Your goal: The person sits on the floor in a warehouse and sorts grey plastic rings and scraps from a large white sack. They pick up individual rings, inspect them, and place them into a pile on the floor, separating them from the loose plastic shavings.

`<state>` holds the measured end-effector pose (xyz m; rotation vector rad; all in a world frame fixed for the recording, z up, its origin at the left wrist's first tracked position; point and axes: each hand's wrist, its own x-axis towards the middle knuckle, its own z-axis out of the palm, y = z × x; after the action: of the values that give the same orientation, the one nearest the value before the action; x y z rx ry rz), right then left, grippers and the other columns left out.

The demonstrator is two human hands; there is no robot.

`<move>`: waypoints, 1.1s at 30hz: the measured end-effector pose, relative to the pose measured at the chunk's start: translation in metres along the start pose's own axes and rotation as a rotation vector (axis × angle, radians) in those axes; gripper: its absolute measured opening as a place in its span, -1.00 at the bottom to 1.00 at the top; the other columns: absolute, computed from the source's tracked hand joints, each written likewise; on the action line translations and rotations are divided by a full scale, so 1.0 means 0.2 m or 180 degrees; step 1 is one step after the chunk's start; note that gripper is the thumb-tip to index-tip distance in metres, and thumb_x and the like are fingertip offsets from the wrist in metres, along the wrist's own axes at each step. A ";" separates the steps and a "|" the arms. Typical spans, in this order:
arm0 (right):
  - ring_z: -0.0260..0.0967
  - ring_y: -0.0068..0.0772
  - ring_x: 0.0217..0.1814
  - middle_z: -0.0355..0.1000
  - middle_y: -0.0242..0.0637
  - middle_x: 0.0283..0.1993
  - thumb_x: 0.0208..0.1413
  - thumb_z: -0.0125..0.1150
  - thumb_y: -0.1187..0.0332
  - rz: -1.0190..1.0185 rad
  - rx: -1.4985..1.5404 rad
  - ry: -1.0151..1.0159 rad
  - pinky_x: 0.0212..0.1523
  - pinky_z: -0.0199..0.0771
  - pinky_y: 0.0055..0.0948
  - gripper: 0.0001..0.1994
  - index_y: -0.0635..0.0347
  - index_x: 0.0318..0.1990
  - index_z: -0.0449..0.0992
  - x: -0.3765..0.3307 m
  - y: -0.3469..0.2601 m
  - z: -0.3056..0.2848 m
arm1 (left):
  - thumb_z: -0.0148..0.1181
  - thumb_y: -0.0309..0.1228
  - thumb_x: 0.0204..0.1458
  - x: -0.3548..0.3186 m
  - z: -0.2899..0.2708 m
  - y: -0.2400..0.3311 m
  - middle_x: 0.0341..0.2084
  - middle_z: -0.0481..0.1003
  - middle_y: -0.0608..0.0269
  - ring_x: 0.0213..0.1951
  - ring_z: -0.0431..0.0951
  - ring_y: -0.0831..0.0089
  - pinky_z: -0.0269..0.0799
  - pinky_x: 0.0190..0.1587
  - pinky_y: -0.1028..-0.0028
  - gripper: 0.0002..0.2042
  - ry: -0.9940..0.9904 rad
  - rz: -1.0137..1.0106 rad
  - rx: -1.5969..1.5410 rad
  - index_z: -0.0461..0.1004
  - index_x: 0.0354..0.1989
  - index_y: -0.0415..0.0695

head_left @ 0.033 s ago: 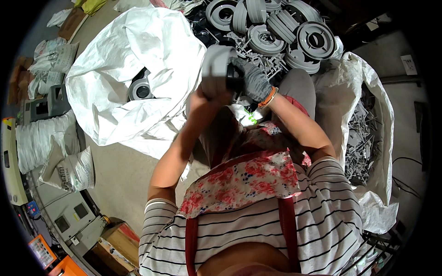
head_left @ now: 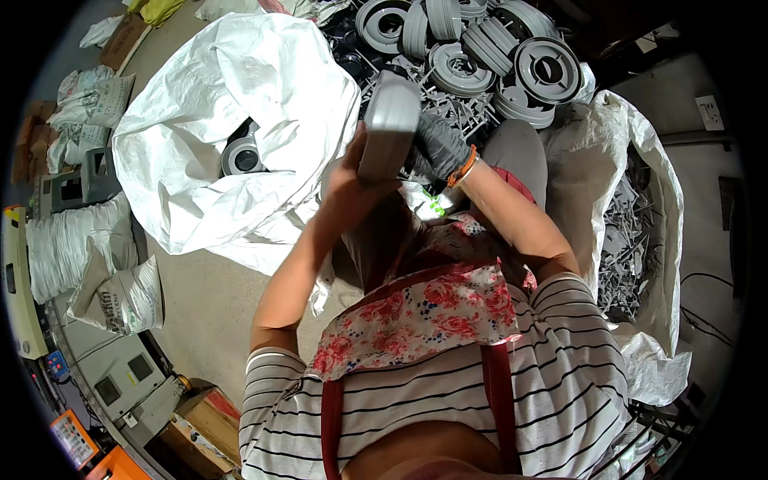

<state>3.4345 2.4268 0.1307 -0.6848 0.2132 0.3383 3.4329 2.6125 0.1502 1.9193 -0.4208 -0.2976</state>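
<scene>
In front of my lap, a grey round plastic part [head_left: 390, 120] with a smooth, blurred side is tilted up. My bare left hand [head_left: 352, 186] grips it from its lower left, fingers closed around the edge. My right hand [head_left: 442, 148], in a grey glove with an orange band at the wrist, is closed at the part's right side; its fingertips are partly hidden behind the part. To the left, a big white woven sack [head_left: 264, 196] gapes, with a similar grey part with a dark ring [head_left: 242, 157] inside.
Ahead lies a pile of grey ringed plastic parts [head_left: 549, 70] and thin grey sprues [head_left: 460, 112]. At the right stands an open sack of grey scraps [head_left: 628, 248]. Filled white sacks [head_left: 124, 296] and a cardboard box [head_left: 210, 428] are at the left.
The grey part has turned, so its smooth side shows and the dark opening is hidden. It now sits tilted and slightly higher. Both hands stay on it.
</scene>
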 end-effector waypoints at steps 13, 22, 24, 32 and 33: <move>0.35 -0.10 0.00 0.38 -0.01 -0.03 0.12 0.01 0.06 -0.1082 -0.4138 0.0412 0.03 0.34 -0.27 -0.53 0.30 0.00 0.35 0.39 -0.09 -0.42 | 0.25 -0.59 -0.17 0.00 -0.49 -0.01 0.07 0.32 -0.09 0.09 0.29 0.04 0.23 0.11 0.31 -0.43 0.0100 0.1698 0.1644 0.27 0.12 -0.31; 0.21 -0.01 0.23 0.30 0.02 0.14 -0.04 0.09 0.19 -0.0019 -0.7720 0.1298 0.25 -0.07 0.12 -0.49 0.23 0.09 0.32 0.45 -0.47 -0.60 | 0.13 -0.54 0.05 0.08 -0.23 -0.16 0.14 0.27 0.03 0.11 0.33 0.35 0.21 0.17 0.45 -0.46 0.0672 -0.0446 -0.1003 0.12 0.22 -0.33; 0.35 -0.02 0.06 0.40 0.04 0.00 0.02 0.07 0.00 -0.0907 -0.7780 0.1449 0.16 0.14 0.06 -0.52 0.26 -0.09 0.43 0.32 -0.47 -0.38 | 0.07 -0.57 0.08 0.09 -0.15 -0.18 0.15 0.25 0.04 0.11 0.33 0.36 0.27 0.11 0.48 -0.50 0.0232 -0.0961 -0.1642 0.13 0.21 -0.35; 0.33 -0.17 0.06 0.35 -0.03 0.07 0.08 0.10 0.26 -0.2413 -0.5676 -0.0655 0.09 0.29 -0.27 -0.56 0.20 0.11 0.33 0.16 -0.43 -0.35 | 0.04 -0.39 0.08 0.19 0.11 -0.38 -0.09 0.43 0.06 -0.03 0.42 0.41 0.30 0.03 0.47 -0.62 0.0242 -0.0780 -0.2810 0.29 0.06 -0.31; 0.31 -0.21 0.12 0.35 -0.08 0.09 0.10 0.07 0.33 -0.3186 -0.5884 -0.0786 0.13 0.27 -0.31 -0.62 0.18 0.10 0.36 0.18 -0.39 -0.32 | -0.01 -0.38 0.10 0.16 0.09 -0.35 -0.11 0.45 0.08 -0.07 0.44 0.43 0.32 -0.01 0.48 -0.66 0.0137 -0.0651 -0.2841 0.32 0.02 -0.30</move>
<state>3.4924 2.3370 0.1161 -2.3946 -0.8209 -0.5006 3.4657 2.6079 0.0778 1.0843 -0.0293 -0.4797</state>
